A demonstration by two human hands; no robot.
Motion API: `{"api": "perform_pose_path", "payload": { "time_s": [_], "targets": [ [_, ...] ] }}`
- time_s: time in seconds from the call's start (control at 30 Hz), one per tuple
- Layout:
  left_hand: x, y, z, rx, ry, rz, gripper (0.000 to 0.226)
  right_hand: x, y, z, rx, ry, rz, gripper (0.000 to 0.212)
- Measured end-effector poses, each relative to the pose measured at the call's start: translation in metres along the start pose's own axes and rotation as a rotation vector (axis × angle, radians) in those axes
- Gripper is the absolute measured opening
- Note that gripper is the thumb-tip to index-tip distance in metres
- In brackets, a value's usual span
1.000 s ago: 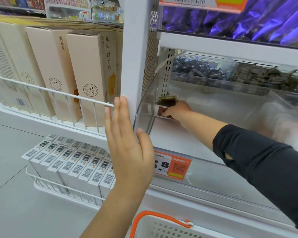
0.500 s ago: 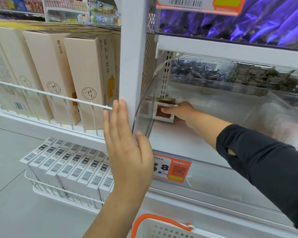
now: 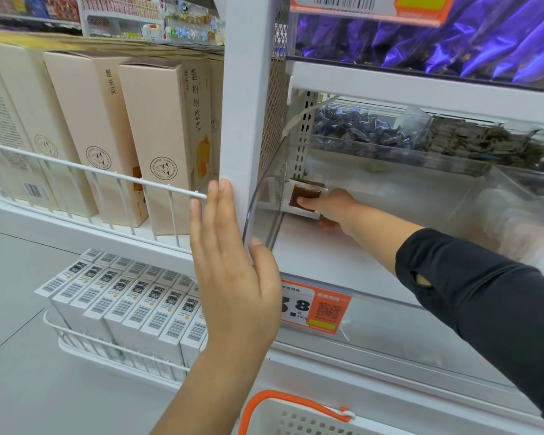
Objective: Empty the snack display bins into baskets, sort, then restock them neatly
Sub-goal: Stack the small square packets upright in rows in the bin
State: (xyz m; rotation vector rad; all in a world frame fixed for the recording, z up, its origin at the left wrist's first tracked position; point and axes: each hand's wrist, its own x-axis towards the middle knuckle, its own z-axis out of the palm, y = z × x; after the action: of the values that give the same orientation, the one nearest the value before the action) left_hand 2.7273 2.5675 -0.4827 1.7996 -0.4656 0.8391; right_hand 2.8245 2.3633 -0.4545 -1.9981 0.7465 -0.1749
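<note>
A clear plastic display bin [image 3: 390,324] sits on the white shelf, nearly bare inside. My right hand [image 3: 330,208] reaches deep into its back left corner and holds a white snack packet [image 3: 303,199] with a brown window upright against the bin wall. A second reddish packet [image 3: 327,224] lies just under that hand. My left hand [image 3: 233,271] rests flat, fingers straight, on the bin's curved left wall and the white shelf post [image 3: 248,120]. A white basket with an orange handle [image 3: 283,400] stands below at the bottom edge.
Behind the bin, further bins hold dark blue packets [image 3: 358,130] and greenish packets [image 3: 484,142]. Purple bags [image 3: 453,36] fill the shelf above. An orange price tag [image 3: 314,306] hangs on the bin front. Beige boxes [image 3: 157,136] and white barcoded boxes [image 3: 132,306] fill the left shelves.
My right hand has set the white packet upright against the back left corner and shifted slightly lower. My left hand stays on the bin wall.
</note>
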Motion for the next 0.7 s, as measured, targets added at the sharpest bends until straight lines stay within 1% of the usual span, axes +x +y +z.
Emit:
{"api": "perform_pose_path", "payload": {
  "time_s": [0.07, 0.17, 0.33, 0.4, 0.5, 0.67, 0.7],
  "targets": [
    [0.000, 0.000, 0.000, -0.001, 0.001, -0.001, 0.067, -0.001, 0.001, 0.004, 0.027, 0.003, 0.023, 0.057],
    [0.000, 0.000, -0.001, 0.003, -0.001, 0.002, 0.067, -0.003, 0.000, 0.008, 0.136, -0.008, 0.058, 0.059],
    [0.000, 0.001, -0.001, 0.007, -0.002, 0.002, 0.067, -0.002, 0.000, 0.007, 0.157, 0.009, 0.071, 0.059],
    [0.000, 0.001, -0.001, 0.006, -0.008, 0.002, 0.067, 0.000, 0.002, 0.006, 0.115, 0.005, 0.027, 0.060],
    [0.000, 0.000, -0.001, 0.011, -0.010, 0.002, 0.067, 0.003, 0.005, 0.005, 0.011, 0.017, -0.051, 0.068],
    [0.000, -0.001, -0.002, 0.012, -0.011, 0.003, 0.067, 0.005, 0.006, 0.012, 0.122, 0.049, -0.052, 0.081],
    [0.000, -0.001, -0.002, 0.013, -0.012, 0.004, 0.067, 0.006, 0.006, 0.012, 0.129, 0.047, -0.055, 0.080]
  ]
}}
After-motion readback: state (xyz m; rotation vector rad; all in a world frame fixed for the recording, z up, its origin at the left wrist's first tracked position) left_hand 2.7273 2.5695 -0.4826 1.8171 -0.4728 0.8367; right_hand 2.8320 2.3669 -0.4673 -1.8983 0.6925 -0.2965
